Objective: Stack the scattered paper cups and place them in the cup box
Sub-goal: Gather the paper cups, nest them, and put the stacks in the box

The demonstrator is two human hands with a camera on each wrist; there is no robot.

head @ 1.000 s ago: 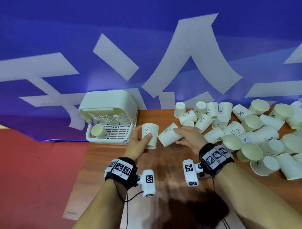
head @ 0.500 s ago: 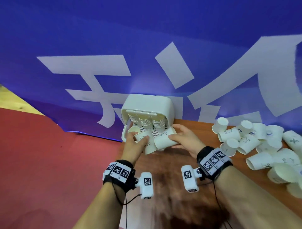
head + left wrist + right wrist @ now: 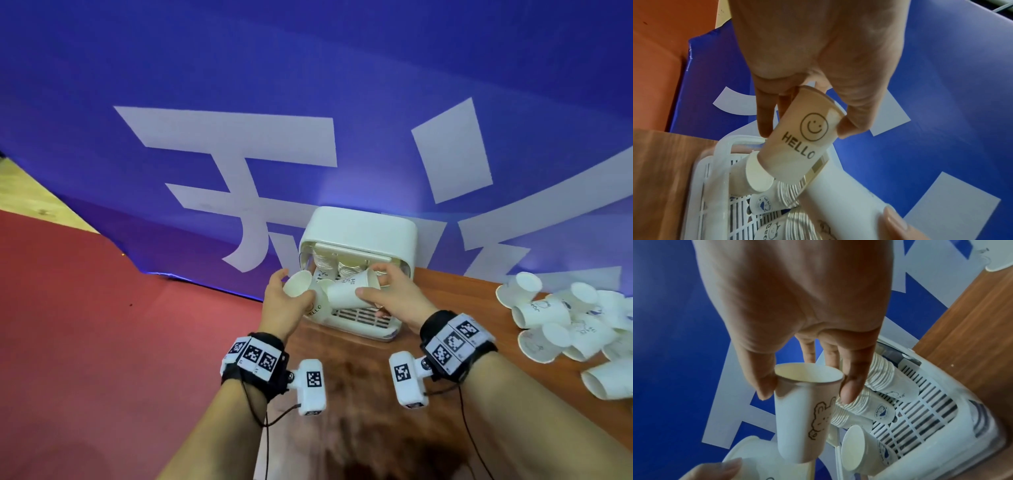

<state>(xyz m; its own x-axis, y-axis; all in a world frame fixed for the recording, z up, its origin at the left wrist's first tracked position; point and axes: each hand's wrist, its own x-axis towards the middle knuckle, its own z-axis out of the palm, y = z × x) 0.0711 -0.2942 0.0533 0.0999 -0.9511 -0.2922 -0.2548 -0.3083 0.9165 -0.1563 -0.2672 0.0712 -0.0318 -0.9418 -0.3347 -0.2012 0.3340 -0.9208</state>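
Nearest, both wrists hover over the brown worktop (image 3: 342, 370) in front of the cup box (image 3: 359, 236); the left hand (image 3: 284, 305) has fingers and thumb curled round a cup printed HELLO (image 3: 797, 142), tilted with its mouth toward the person; the right hand (image 3: 394, 298) pinches a bear-printed cup (image 3: 801, 415) by its rim, held level with its base toward the HELLO cup, the two close together at the box opening. Just beyond, inside the box, three nested rows of cups (image 3: 877, 382) lie on the slatted floor, with a loose cup (image 3: 855, 449) beside them; off to the right, well apart, many scattered cups (image 3: 561, 325) lie on the worktop. This looks like the placing step; next, each held cup likely needs its base lined up with the open end of a row and pushed in square, since a tilted cup could jam or skew the row.
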